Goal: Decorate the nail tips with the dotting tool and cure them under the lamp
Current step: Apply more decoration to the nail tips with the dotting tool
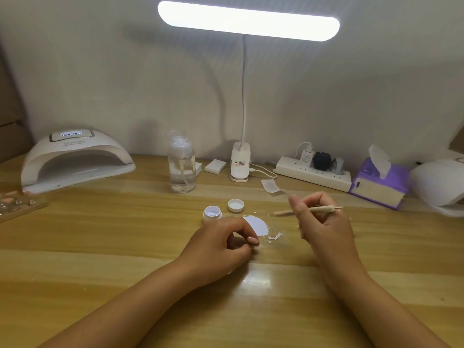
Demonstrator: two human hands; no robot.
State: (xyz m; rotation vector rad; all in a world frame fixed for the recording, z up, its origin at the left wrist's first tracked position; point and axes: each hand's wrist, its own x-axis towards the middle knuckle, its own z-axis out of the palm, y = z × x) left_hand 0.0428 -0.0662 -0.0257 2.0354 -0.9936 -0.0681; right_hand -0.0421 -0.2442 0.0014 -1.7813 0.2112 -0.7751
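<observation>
My right hand holds a thin wooden dotting stick level above the table, its tip pointing left. My left hand rests on the table with curled fingers, thumb and forefinger pinched together; whether a nail tip is between them I cannot tell. Just beyond the left hand lies a white paper scrap with white crumbs around it. A small open white jar and its lid stand behind it. The white curing lamp sits at the far left. A board with nail tips lies at the left edge.
A clear pump bottle stands at the back centre beside a clip-on desk light. A power strip, a purple tissue box and a second white lamp line the back right. A small paper slip lies nearby.
</observation>
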